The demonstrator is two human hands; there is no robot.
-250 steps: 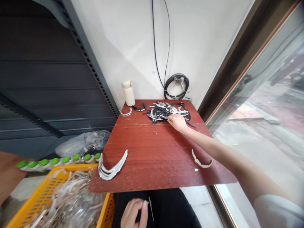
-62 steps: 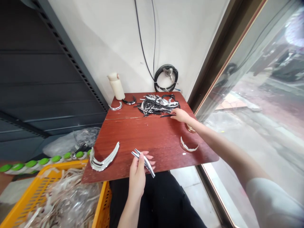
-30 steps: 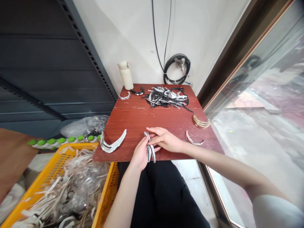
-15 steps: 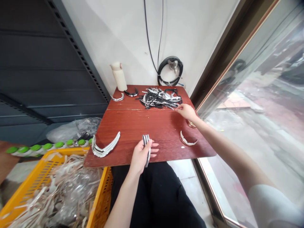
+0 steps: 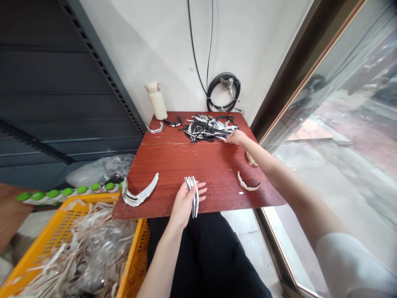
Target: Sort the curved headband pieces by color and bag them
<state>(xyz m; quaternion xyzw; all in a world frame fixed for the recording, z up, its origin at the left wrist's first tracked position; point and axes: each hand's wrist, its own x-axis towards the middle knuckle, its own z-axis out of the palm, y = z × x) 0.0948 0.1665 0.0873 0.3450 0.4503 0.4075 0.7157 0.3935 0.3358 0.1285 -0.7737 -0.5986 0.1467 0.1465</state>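
"What's nearest?"

"My left hand (image 5: 182, 207) grips a bundle of shiny strips (image 5: 195, 209) over the near edge of the red table (image 5: 167, 159), with pale curved pieces (image 5: 139, 199) lying near left."

"And what's changed?"

"My right hand (image 5: 238, 137) has moved off that bundle to the near right edge of the far heap (image 5: 203, 128). Its fingers are drawn together, but I can't tell whether they grip a strip. So only my left hand supports the bundle."
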